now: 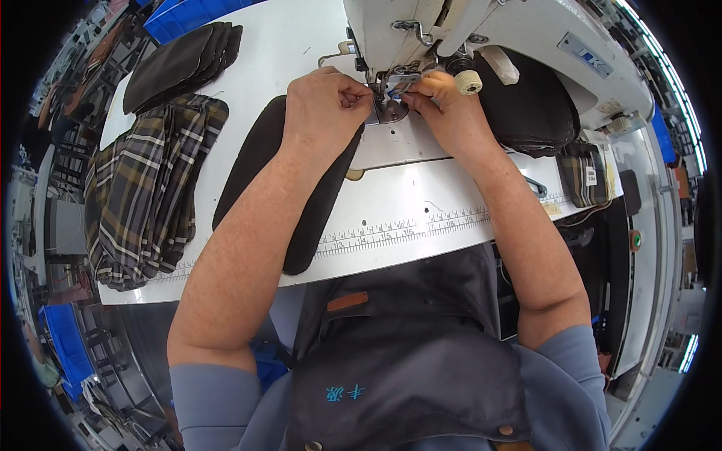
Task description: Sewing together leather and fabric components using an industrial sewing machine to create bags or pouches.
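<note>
Right now I read the job as partway through, with hand work at the needle area of the sewing machine (526, 34) unfinished. I have the left hand (338, 101) just left of the needle, fingertips drawn close together; whether they pinch something fine, I cannot tell. The right hand (432, 94) reaches in from the other side, thumb and fingers narrow, its grip too small to make out. The black piece (323, 207) lies flat on the table (391, 188), partly under the left forearm, its upper end near the needle. I see no finished seam on it, so I judge its sewing is left to do. Plaid pieces (143, 195) and two dark stacks (180, 68) (523, 105) sit around; which are done, I cannot tell.
</note>
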